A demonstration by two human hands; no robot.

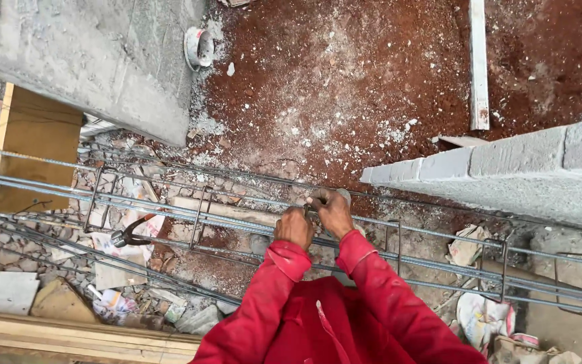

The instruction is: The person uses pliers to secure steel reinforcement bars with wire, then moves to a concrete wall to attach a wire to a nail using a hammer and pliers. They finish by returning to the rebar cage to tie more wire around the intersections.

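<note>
My left hand (294, 228) grips the long rebar (170, 205), steadying it. My right hand (333, 212) pinches thin wire (312, 202) beside it; pincers (129, 234) hang apart on the cage.

The rebar (170, 205) is a cage of long grey ribbed steel bars lying level across a rubble-strewn trench, running from the left edge down toward the lower right. Thin rectangular stirrups stand upright around the bars, spaced well apart. One stirrup (312, 210) sits between the two hands at the upper bars, mostly hidden by the fingers. Whether wire binds it there cannot be told.
</note>
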